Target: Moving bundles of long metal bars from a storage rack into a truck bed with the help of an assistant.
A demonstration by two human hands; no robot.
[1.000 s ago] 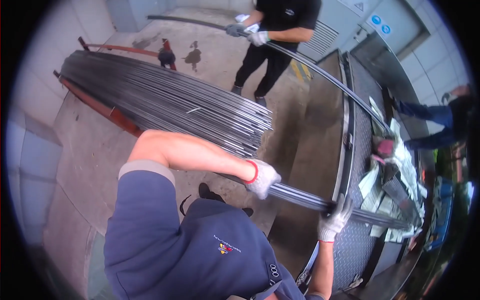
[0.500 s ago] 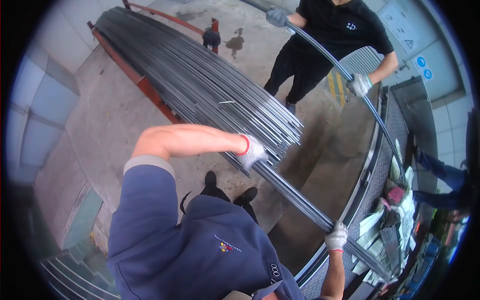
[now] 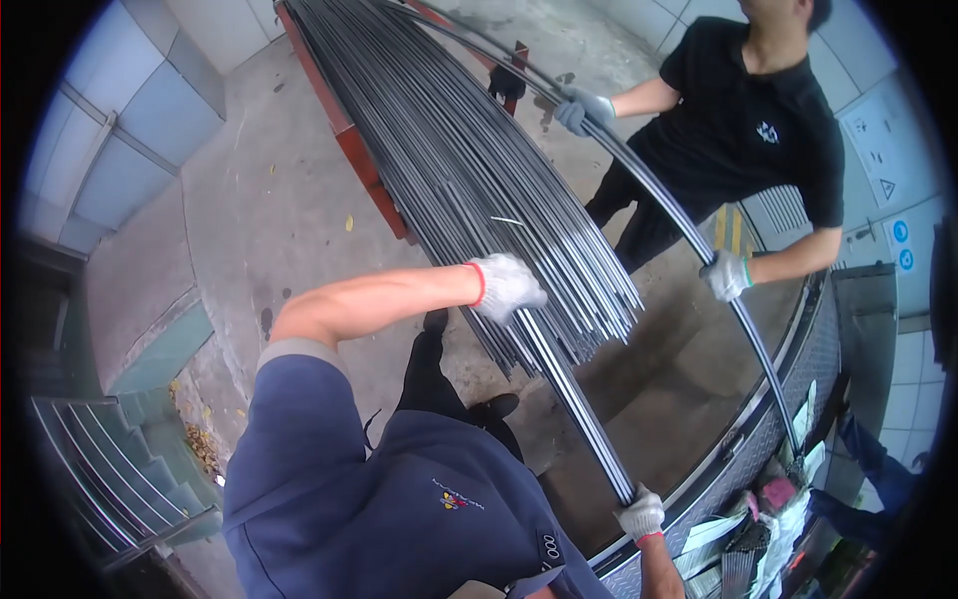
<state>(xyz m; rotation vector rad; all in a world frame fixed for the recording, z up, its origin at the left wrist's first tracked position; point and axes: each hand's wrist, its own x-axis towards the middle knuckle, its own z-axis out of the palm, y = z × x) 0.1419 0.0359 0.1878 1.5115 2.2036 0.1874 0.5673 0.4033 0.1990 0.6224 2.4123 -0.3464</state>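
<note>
My left hand [image 3: 506, 285], in a white knit glove with a red cuff, is closed around a small bundle of thin metal rods [image 3: 579, 409]. It is just above the near part of a large stack of dark rods [image 3: 449, 170]. My right hand [image 3: 642, 514], gloved likewise, grips the bundle's lower right end. The bundle slants between my hands, and its far part merges with the stack, so I cannot tell where it ends. A loose short light piece [image 3: 506, 220] lies across the stack.
A red steel rack [image 3: 364, 175] carries the stack. Across it, a co-worker in black [image 3: 758, 120] holds another bent rod bundle [image 3: 659, 195] in gloved hands. Lower right, a patterned metal platform edge [image 3: 733, 454] borders pale wrapping scraps [image 3: 773, 539]. Steps with rails [image 3: 110, 469] stand left.
My hands have shifted the rod bundle away from the wrapping scraps and over the stack; its near end is now at my right hand. The co-worker's bundle has moved toward the stack too. My view has turned.
</note>
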